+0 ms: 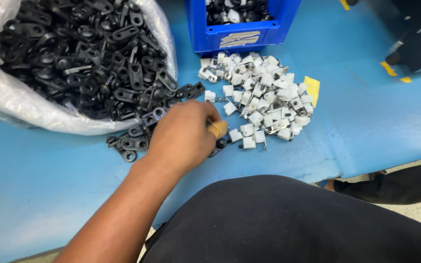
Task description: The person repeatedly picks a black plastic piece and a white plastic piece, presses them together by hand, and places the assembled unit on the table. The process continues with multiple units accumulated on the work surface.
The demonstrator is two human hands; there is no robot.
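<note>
The left hand [183, 134] is resting on the blue table [49, 185] near its front edge, fingers curled narrowly around a small black plastic clip [219, 144]; one fingertip is wearing a tan cot. The clip is lying just beside the white clips [259, 100] heap, right of the bag of black clips [81, 58]. It appears light, rigid and smooth; pinching its flat sides should suit. The right hand is not showing.
</note>
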